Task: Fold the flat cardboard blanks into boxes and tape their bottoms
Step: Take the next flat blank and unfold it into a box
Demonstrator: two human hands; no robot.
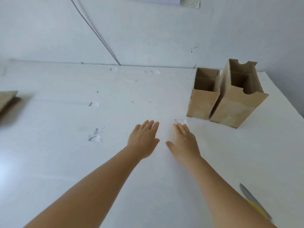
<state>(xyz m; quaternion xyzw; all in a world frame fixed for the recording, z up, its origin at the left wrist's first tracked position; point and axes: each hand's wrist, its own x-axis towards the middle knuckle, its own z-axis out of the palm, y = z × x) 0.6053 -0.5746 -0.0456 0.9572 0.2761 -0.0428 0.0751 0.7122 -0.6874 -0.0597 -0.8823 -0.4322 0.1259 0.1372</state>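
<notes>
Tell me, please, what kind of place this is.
Probably a simple packing workstation: a white table against a wall, two folded cardboard boxes standing open, flat cardboard blanks at left, tape scraps.

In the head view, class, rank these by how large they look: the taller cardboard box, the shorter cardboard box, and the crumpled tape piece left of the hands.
1. Taller cardboard box
2. Shorter cardboard box, slightly smaller
3. Crumpled tape piece, smallest by far, though it lies nearer the camera
</notes>
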